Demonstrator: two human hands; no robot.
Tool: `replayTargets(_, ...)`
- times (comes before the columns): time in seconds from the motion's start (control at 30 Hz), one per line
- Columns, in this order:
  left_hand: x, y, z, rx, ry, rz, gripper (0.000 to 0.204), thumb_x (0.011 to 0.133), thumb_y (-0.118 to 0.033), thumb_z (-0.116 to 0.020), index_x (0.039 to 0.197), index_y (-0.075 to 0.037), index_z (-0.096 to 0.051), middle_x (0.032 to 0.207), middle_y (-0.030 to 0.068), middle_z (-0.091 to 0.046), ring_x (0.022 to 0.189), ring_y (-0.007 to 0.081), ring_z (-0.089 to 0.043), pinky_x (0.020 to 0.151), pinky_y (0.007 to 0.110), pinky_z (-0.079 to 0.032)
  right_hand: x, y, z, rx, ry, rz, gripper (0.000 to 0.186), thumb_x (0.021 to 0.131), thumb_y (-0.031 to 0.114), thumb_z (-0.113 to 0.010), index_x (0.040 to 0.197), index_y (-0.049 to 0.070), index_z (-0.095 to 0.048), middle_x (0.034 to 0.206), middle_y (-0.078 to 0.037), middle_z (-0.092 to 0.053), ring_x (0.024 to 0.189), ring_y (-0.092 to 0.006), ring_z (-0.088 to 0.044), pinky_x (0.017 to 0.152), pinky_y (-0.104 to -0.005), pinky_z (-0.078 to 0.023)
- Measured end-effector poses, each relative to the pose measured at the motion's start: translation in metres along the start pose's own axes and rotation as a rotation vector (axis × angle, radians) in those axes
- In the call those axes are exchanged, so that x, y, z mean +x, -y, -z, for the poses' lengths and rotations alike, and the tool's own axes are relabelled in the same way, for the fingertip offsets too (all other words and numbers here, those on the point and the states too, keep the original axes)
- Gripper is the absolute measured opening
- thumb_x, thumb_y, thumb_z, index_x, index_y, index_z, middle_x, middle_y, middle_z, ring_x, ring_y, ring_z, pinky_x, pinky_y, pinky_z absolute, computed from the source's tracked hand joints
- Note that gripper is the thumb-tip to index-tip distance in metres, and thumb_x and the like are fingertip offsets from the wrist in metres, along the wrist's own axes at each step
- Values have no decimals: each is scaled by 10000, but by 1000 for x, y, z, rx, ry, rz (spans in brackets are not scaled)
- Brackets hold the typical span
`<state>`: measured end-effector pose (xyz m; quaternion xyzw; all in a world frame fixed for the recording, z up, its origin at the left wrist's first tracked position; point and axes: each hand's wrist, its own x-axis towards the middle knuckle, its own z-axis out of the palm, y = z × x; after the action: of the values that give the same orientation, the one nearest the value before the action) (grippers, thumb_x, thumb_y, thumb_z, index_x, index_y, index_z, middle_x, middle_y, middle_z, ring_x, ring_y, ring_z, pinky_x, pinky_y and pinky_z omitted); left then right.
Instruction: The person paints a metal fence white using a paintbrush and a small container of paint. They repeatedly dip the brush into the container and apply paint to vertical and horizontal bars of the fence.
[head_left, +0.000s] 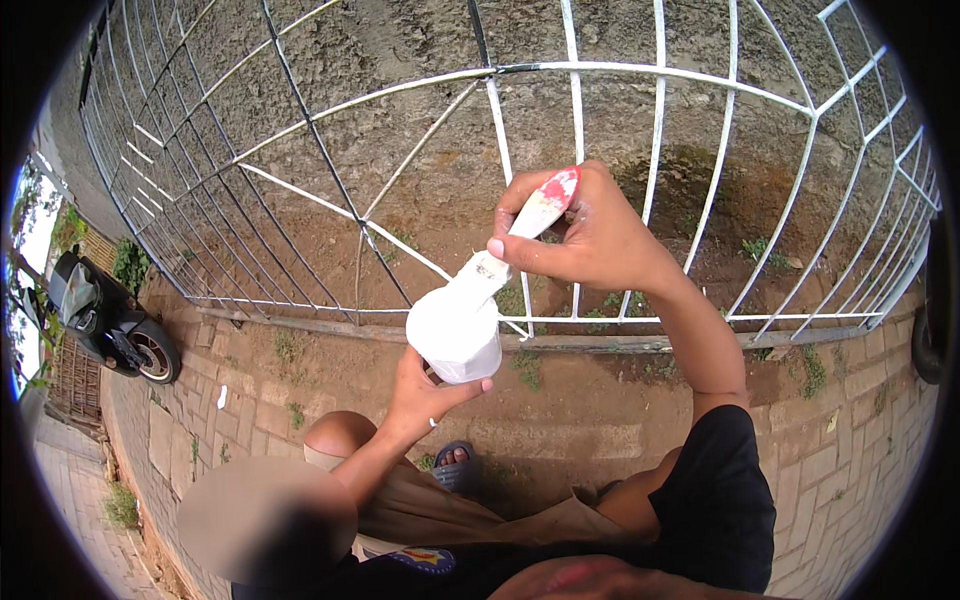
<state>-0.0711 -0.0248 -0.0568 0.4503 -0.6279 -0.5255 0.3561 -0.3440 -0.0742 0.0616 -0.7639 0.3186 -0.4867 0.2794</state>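
Observation:
My right hand (580, 225) grips a paintbrush (546, 208) by its red and pale handle, smeared with white. The brush's white-coated head points down and left, over the mouth of a plastic cup of white paint (452, 335). My left hand (420, 395) holds that cup from below. Just beyond both hands stands a metal fence (655, 66), mostly white, with dark stretches on several bars at the left and upper middle.
A rough wall (380, 40) rises behind the fence. A motorbike (100, 315) stands on the left and a dark tyre (925, 345) at the far right. Paving bricks (830, 450) and a dirt strip lie below, with my sandalled foot (455, 465) on the ground.

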Motion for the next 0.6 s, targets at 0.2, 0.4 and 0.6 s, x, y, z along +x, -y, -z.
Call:
replayTargets(0.2,3,0,-2,18,18,-39,887,706,-150,-945,1411,40,-441,1310,146,-606,1213,223,-606,1049,387,-488,-10,3,8,-46,-71,-50,179,829,166,-804,831,14,-709,730,-37,-686,668,-88,-625,593,-266,-475)
replayTargets(0.4,-1,-9,-17,9,23,-16,875,707,-154,-944,1407,36,-453,1321,141,-600,1230,220,-594,1057,379,-480,-20,1,16,-23,-107,-115,155,855,134,-789,862,19,-686,735,-9,-664,664,-76,-607,587,-253,-460)
replayTargets(0.6,1,-11,-14,69,3,-78,880,714,-165,-940,1416,35,-449,1321,141,-602,1228,220,-592,1062,378,-473,-21,4,25,33,-90,-184,140,871,102,-775,864,27,-657,767,-6,-659,676,-67,-609,588,-248,-467)
